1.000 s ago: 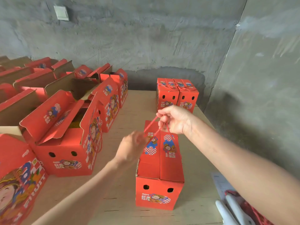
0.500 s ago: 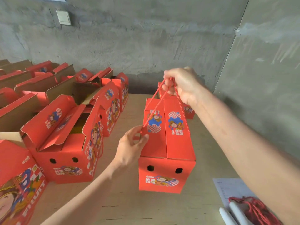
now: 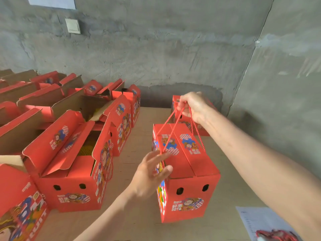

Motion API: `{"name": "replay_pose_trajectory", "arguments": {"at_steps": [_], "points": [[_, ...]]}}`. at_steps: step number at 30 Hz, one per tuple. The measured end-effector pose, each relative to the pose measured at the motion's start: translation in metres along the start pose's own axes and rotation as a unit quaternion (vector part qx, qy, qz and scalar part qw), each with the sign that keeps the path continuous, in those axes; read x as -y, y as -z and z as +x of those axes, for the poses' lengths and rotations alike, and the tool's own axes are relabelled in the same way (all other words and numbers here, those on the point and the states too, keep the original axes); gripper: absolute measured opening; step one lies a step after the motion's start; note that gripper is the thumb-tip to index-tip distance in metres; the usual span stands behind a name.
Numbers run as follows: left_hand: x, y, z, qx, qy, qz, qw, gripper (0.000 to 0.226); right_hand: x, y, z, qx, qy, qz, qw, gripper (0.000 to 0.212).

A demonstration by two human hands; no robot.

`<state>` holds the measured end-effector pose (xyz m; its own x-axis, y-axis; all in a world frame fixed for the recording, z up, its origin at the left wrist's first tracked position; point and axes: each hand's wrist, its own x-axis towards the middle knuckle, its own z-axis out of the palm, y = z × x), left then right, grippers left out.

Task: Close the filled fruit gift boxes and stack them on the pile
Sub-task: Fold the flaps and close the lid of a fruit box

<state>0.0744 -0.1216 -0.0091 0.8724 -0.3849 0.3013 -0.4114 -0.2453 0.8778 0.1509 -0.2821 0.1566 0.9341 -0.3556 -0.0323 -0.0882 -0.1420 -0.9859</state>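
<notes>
A closed red fruit gift box (image 3: 188, 173) hangs above the wooden table (image 3: 137, 223), carried by its red rope handles (image 3: 171, 126). My right hand (image 3: 194, 106) grips both rope handles from above. My left hand (image 3: 150, 174) lies with spread fingers against the box's left side. Behind the hanging box, at the table's far end, the pile of closed red boxes (image 3: 202, 130) shows partly under my right wrist. An open red box (image 3: 73, 169) with raised flaps stands to the left.
Several more open red boxes (image 3: 52, 101) fill the table's left side. A sheet of paper (image 3: 257, 221) and a bundle of red rope (image 3: 276, 235) lie at the front right. Grey concrete walls close in behind and to the right.
My right hand has lifted the closed box off the table by its ropes and carried it toward the far pile. My left hand let go of the rope and went to the box's side.
</notes>
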Motion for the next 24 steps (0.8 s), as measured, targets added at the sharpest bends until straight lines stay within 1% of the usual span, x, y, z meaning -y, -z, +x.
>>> {"name": "replay_pose_trajectory", "arguments": {"at_steps": [3,5,7,10,12,14,15,16,17,18,19,20,21,22,23,24], "points": [[0.029,-0.010,0.004,0.021,0.034,0.079,0.996,0.039,-0.024,-0.012,0.015,0.006,-0.016,-0.023,1.000,0.014],[0.044,-0.016,0.010,0.003,0.049,0.103,0.993,0.037,-0.033,-0.016,0.020,0.007,0.003,-0.054,0.999,0.013],[0.058,-0.017,0.021,-0.011,0.061,0.132,0.989,0.038,-0.042,-0.019,0.027,0.015,0.023,-0.089,0.996,0.018],[0.074,-0.017,0.033,0.011,0.086,0.165,0.982,0.043,-0.061,-0.020,0.031,0.031,0.049,-0.163,0.985,0.027],[0.080,-0.018,0.038,0.028,0.089,0.164,0.982,0.044,-0.073,-0.018,0.028,0.032,0.075,-0.245,0.966,0.027],[0.085,-0.017,0.043,0.023,0.085,0.172,0.981,0.043,-0.087,-0.017,0.017,0.047,0.117,-0.370,0.920,0.028],[0.087,-0.016,0.045,0.018,0.081,0.177,0.981,0.043,-0.098,-0.017,0.009,0.063,0.140,-0.428,0.891,0.027],[0.089,-0.016,0.045,0.015,0.075,0.179,0.981,0.042,-0.111,-0.018,-0.003,0.068,0.157,-0.487,0.857,0.021],[0.090,-0.016,0.044,0.011,0.065,0.178,0.982,0.040,-0.128,-0.017,-0.014,0.062,0.174,-0.540,0.821,0.019],[0.091,-0.016,0.040,-0.001,0.046,0.177,0.983,0.036,-0.149,-0.016,-0.026,0.061,0.176,-0.586,0.788,0.037],[0.092,-0.017,0.036,-0.021,0.014,0.182,0.983,0.030,-0.168,-0.015,-0.037,0.075,0.164,-0.614,0.768,0.061],[0.092,-0.018,0.031,-0.041,-0.021,0.190,0.981,0.024,-0.184,-0.014,-0.048,0.098,0.142,-0.625,0.761,0.080],[0.094,-0.020,0.027,-0.059,-0.056,0.197,0.977,0.022,-0.197,-0.014,-0.058,0.123,0.130,-0.638,0.749,0.092],[0.094,-0.020,0.024,-0.074,-0.085,0.203,0.973,0.023,-0.208,-0.015,-0.063,0.131,0.148,-0.665,0.720,0.100],[0.093,-0.018,0.023,-0.084,-0.107,0.209,0.968,0.024,-0.215,-0.019,-0.064,0.123,0.179,-0.699,0.682,0.104],[0.092,-0.016,0.024,-0.092,-0.126,0.217,0.964,0.023,-0.213,-0.024,-0.065,0.098,0.168,-0.717,0.669,0.106]]}}
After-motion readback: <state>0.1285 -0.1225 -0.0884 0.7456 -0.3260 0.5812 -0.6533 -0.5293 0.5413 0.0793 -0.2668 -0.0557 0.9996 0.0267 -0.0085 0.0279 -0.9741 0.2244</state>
